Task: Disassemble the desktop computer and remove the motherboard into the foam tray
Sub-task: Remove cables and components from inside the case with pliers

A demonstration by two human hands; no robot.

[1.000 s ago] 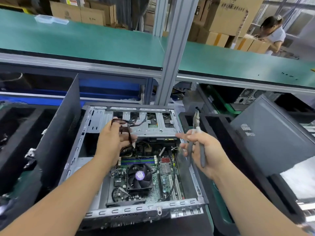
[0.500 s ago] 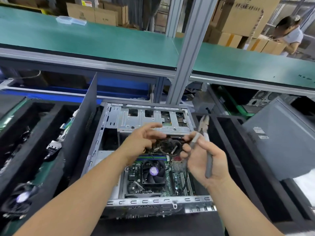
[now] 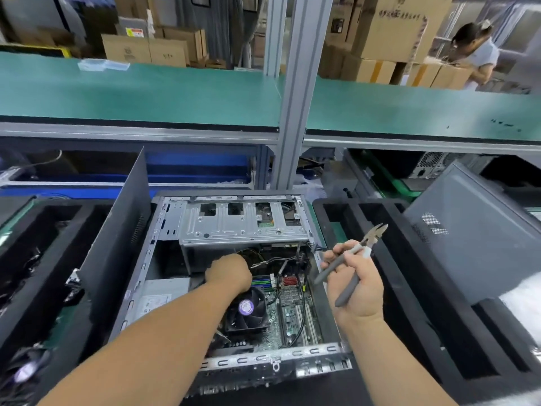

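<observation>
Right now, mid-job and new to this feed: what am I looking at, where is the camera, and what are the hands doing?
The single view comes from a camera on the worker's head, looking down. No robot: two bare hands. An open computer case lies on the bench, motherboard and cooler fan still inside. The left hand reaches among the cables; its fingers are hidden. The right hand grips grey-handled cutting pliers above the case edge. Black foam trays flank the case.

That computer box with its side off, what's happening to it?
A person is taking the computer case apart. Their left hand reaches down among the cables above the fan. Their right hand holds pliers up beside the case. The motherboard is still inside, not in a foam tray.
</observation>
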